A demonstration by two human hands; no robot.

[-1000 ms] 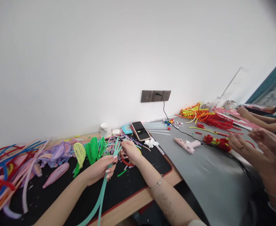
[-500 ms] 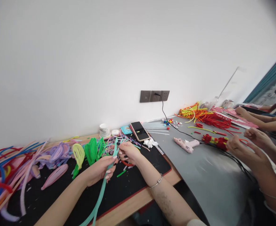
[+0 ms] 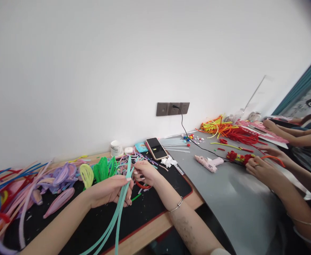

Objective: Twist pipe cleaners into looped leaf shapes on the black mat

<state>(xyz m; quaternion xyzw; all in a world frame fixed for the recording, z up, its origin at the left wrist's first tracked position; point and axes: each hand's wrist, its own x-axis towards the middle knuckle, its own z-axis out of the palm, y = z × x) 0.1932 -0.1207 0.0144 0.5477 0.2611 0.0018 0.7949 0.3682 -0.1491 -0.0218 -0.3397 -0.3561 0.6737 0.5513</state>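
Note:
Several long teal fuzzy strips point(image 3: 120, 209) pass through my left hand point(image 3: 113, 191), which is closed around them, thumb on top. Their lower ends hang apart toward the bottom edge. My right hand point(image 3: 144, 174) is beside the upper ends, its fingers pinched together near the strips. Red-orange scissor handles point(image 3: 142, 185) show beneath the right hand. Behind my hands lie a green looped bundle point(image 3: 103, 169), a yellow loop point(image 3: 86, 175) and a pile of short pastel pieces. A pink-purple petal shape point(image 3: 59, 202) rests on the black mat point(image 3: 73, 228) to the left.
A phone point(image 3: 156, 148), a white cup point(image 3: 116, 148) and crumpled tissue point(image 3: 168, 161) are near the wall. On the grey table point(image 3: 232, 191) are a pink glue gun point(image 3: 209, 163) with its cord and red and yellow strips. Another person's hands point(image 3: 261, 170) work at the right.
The teal strips have spread apart below my left hand, which has shifted slightly left and down. At the right, the other person's hands have moved closer to the red and yellow piece.

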